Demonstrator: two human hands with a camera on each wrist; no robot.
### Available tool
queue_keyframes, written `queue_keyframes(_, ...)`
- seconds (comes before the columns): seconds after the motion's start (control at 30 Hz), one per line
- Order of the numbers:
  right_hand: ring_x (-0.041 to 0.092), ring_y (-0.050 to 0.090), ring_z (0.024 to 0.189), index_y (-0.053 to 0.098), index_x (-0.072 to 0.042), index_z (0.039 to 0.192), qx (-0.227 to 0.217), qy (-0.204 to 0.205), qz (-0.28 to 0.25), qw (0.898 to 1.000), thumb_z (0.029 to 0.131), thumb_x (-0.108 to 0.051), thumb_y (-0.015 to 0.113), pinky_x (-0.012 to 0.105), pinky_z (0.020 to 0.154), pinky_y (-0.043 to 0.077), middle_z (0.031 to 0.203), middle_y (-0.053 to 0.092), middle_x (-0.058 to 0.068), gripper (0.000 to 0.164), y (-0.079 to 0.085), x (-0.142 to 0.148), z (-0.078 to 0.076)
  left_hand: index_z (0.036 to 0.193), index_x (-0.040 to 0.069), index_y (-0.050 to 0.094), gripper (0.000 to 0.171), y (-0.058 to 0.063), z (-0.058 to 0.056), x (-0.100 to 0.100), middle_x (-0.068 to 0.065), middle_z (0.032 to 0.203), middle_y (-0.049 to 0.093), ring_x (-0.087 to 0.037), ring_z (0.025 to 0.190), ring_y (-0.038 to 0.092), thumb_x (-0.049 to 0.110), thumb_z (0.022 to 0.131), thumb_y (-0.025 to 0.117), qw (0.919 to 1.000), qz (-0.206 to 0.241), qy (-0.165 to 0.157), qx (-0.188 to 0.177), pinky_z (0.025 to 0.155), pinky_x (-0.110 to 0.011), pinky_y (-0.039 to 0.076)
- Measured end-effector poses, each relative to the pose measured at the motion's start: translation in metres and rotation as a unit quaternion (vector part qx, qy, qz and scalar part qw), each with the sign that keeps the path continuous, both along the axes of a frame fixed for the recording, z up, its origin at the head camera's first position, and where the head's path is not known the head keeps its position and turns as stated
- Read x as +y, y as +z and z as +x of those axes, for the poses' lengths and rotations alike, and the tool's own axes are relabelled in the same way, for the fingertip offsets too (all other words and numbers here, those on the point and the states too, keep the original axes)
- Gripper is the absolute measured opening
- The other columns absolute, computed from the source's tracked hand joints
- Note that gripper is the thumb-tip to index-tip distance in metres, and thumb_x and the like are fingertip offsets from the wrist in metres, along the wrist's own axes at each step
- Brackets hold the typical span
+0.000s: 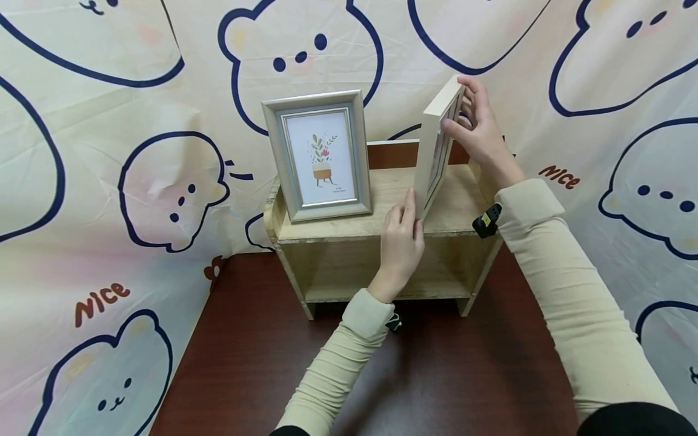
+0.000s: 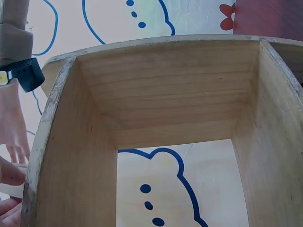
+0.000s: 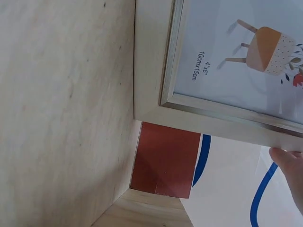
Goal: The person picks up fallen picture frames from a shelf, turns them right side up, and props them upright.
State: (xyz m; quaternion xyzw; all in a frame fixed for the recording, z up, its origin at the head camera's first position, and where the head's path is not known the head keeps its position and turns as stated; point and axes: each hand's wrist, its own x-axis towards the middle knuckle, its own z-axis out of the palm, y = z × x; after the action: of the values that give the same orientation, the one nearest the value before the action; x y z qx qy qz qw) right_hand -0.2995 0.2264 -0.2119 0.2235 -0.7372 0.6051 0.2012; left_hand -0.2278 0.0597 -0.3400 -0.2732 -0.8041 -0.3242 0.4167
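A pale picture frame [image 1: 427,151] stands nearly edge-on to the head view, upright on the top board of a small wooden shelf [image 1: 392,227]. My right hand [image 1: 482,130] grips it near its upper corner, thumb on the face side. Low on the same frame, my left hand [image 1: 400,245] holds the near edge at the board's front. In the right wrist view, the picture frame [image 3: 149,56] shows a print of a potted plant, and its lower edge meets the board. A second, silver-toned picture frame [image 1: 362,163] leans back slightly on the shelf's left side.
Below the top board, the shelf has an open compartment [image 1: 349,266]. It stands on a dark red-brown table [image 1: 245,357]. Behind and on both sides hangs a cloth [image 1: 202,109] printed with cartoon bears. A reddish-brown panel [image 3: 165,158] shows behind the top board.
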Motion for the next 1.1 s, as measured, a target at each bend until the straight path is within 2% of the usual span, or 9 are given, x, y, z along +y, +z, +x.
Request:
queue_keyframes(0.17,0.020,0.015,0.136,0.026,-0.015,0.139,0.011,-0.002,0.012,1.000,0.079,-0.018,0.059,0.046,0.108,0.014,0.151,0.006,0.000,0.069,0.002,-0.002,0.009,0.129,-0.008,0.045,0.054,0.001,0.000,0.002,-0.017,0.096,0.057,-0.025,0.086,0.057,-0.003,0.079,0.064,1.0000,0.003,-0.001,-0.001,0.075,-0.028,0.049)
queue_keyframes(0.3,0.016,0.008,0.137,0.025,-0.006,0.140,0.046,-0.017,0.039,0.998,0.075,-0.030,0.066,0.047,0.108,0.012,0.151,-0.002,0.002,0.080,0.006,-0.010,0.024,0.129,-0.008,0.045,0.053,0.001,0.000,0.002,-0.017,0.095,0.057,-0.025,0.087,0.057,-0.003,0.079,0.063,1.0000,0.007,0.000,0.000,0.075,-0.029,0.049)
queue_keyframes(0.4,0.015,0.008,0.136,0.025,0.000,0.138,0.075,-0.024,0.053,0.995,0.070,-0.043,0.071,0.046,0.109,0.011,0.151,0.001,0.007,0.092,0.008,-0.016,0.035,0.129,-0.008,0.045,0.054,0.000,0.000,0.002,-0.017,0.096,0.057,-0.026,0.087,0.057,-0.003,0.078,0.064,1.0000,0.009,0.000,0.001,0.076,-0.030,0.049)
queue_keyframes(0.53,0.017,0.012,0.135,0.027,0.006,0.136,0.110,-0.030,0.071,0.991,0.065,-0.058,0.071,0.045,0.109,0.011,0.149,0.007,0.015,0.105,0.008,-0.025,0.046,0.130,-0.007,0.045,0.055,-0.001,0.000,0.002,-0.017,0.097,0.057,-0.026,0.088,0.057,-0.002,0.079,0.064,0.9999,0.012,-0.003,-0.003,0.076,-0.031,0.049)
queue_keyframes(0.67,0.017,0.016,0.134,0.030,0.009,0.133,0.141,-0.053,0.104,0.983,0.063,-0.063,0.069,0.041,0.108,0.016,0.147,0.014,0.022,0.108,0.009,-0.033,0.054,0.130,-0.007,0.043,0.055,-0.002,0.000,0.000,-0.018,0.100,0.057,-0.027,0.090,0.057,-0.001,0.079,0.065,0.9998,0.014,-0.010,-0.012,0.078,-0.031,0.049)
queue_keyframes(0.77,0.014,0.018,0.133,0.033,0.009,0.131,0.154,-0.071,0.120,0.978,0.065,-0.055,0.071,0.038,0.107,0.021,0.145,0.019,0.022,0.099,0.011,-0.037,0.058,0.129,-0.009,0.043,0.055,-0.002,-0.001,-0.002,-0.019,0.102,0.058,-0.028,0.093,0.057,0.000,0.079,0.065,0.9992,0.025,-0.023,-0.018,0.080,-0.032,0.049)
queue_keyframes(0.87,0.013,0.021,0.132,0.034,0.009,0.130,0.159,-0.080,0.122,0.977,0.070,-0.037,0.073,0.037,0.107,0.022,0.144,0.022,0.022,0.085,0.012,-0.039,0.059,0.124,-0.010,0.047,0.048,-0.003,-0.003,-0.004,-0.020,0.103,0.059,-0.028,0.094,0.058,0.001,0.080,0.064,0.9977,0.046,-0.046,-0.017,0.081,-0.032,0.049)
queue_keyframes(0.97,0.015,0.023,0.131,0.035,0.009,0.130,0.151,-0.075,0.108,0.980,0.071,-0.017,0.073,0.038,0.107,0.021,0.144,0.023,0.021,0.075,0.011,-0.038,0.059,0.116,-0.010,0.054,0.039,-0.003,-0.006,-0.005,-0.019,0.100,0.060,-0.027,0.090,0.058,0.002,0.080,0.062,0.9940,0.072,-0.082,-0.012,0.078,-0.029,0.049)
queue_keyframes(1.1,0.016,0.023,0.131,0.035,0.008,0.131,0.124,-0.050,0.084,0.987,0.069,-0.005,0.072,0.037,0.108,0.019,0.145,0.023,0.017,0.073,0.011,-0.033,0.058,0.107,-0.009,0.059,0.029,-0.001,-0.010,-0.006,-0.018,0.095,0.061,-0.025,0.083,0.059,0.002,0.080,0.060,0.9860,0.102,-0.132,-0.008,0.073,-0.023,0.049)
